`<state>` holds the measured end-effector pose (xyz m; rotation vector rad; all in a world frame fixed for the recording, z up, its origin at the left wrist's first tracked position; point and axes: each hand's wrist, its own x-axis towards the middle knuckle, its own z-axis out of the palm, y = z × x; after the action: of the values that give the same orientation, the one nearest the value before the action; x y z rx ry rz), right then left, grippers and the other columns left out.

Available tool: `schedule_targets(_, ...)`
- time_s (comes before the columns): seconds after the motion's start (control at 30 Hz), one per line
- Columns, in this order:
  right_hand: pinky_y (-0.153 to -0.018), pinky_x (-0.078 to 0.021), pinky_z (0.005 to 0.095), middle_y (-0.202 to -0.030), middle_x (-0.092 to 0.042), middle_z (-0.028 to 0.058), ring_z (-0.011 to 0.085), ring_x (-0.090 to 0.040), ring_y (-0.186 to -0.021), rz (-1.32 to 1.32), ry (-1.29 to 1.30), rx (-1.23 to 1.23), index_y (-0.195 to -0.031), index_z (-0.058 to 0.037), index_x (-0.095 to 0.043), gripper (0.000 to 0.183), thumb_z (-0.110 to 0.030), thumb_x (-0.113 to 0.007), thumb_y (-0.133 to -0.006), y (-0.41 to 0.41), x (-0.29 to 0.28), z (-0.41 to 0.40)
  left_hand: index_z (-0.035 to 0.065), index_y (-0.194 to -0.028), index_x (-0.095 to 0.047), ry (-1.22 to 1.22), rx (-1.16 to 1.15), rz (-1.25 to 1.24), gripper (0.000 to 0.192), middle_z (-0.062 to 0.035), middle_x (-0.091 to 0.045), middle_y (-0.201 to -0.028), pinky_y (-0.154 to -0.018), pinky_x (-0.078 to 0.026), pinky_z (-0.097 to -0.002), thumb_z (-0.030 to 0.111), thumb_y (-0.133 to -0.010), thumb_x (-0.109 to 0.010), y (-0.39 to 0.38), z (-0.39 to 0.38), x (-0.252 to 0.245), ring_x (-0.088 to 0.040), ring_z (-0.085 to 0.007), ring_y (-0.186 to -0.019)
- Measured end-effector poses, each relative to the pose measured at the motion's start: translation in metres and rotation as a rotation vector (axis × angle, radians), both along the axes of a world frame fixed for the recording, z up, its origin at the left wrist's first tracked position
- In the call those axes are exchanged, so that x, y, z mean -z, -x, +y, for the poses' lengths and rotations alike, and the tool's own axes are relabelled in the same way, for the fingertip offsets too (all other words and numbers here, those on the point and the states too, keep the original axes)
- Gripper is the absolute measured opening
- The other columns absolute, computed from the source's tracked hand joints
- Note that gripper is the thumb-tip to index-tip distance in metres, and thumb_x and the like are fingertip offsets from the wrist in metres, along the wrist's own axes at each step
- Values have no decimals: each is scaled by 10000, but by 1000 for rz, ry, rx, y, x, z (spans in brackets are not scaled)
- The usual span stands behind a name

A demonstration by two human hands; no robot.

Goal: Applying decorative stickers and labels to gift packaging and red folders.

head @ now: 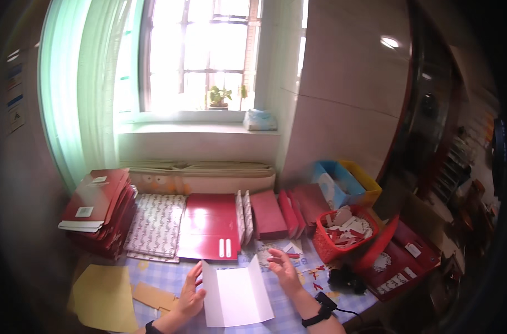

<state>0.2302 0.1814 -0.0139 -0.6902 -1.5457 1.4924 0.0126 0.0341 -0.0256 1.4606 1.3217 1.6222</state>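
A blank white card (240, 292) lies before me on the checked tablecloth, its two side flaps folded upward. My left hand (190, 292) is at the outside of the left flap, fingers along its edge and thumb apart. A small dark red patch shows between that hand and the card; whether I hold anything there is unclear. On the other side, my right hand (286, 271) hovers beside the right flap, fingers spread and nothing in them. Behind the card lie a glossy red folder (207, 221) with two white slots and a patterned board stack (155, 225).
At the left stand piled red folders (96, 196) and a yellow sheet (105, 298). Upright red booklets (270, 213) line the back. A red basket (332, 246) of paper scraps stands right, near a black bundle (347, 280) and an open red box (403, 259). A cable (347, 311) trails from my right wrist.
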Motion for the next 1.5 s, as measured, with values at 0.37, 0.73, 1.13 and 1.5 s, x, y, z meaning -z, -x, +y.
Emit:
schedule_targets(0.37,-977,-242,375,-1321,-224,155,245,-270,-1209,-317,-421,-301,-1343,-86,-135,774,-189,-602,-734,11,-1,-14,55,-1074,-491,207,-167,735,321,-161,-489,-1091,-857,-380,-371,204,-794,-543,37,-19,-62,-456,-309,-1030)
schedule_targets(0.73,-914,-322,295,-1297,-281,159,182,-351,-1143,-70,254,-292,-1347,-79,-88,765,36,-497,-711,2,-25,-19,126,-1036,-544,640,14,1093,541,-122,-469,-1143,-926,-310,-393,368,-584,-718,100,-71,-40,-396,-306,-1095)
schedule_targets(1.13,-656,-485,272,-937,-592,140,211,-597,-806,-399,-1006,233,-1076,-29,-520,357,12,-522,-721,-44,-130,-57,45,-895,-536,702,17,1109,537,-176,-522,-1003,-841,-377,-354,384,-532,-741,98,-58,-51,-463,-317,-993)
schedule_targets(1.5,-637,-491,392,-998,-510,134,295,-530,-832,-814,-1297,-382,-1064,-6,-480,428,-224,-478,-695,7,-51,-172,-19,-828,-569,269,-323,497,166,-133,-596,-690,-561,-461,-275,101,-720,-606,86,-33,-73,-598,-173,-624)
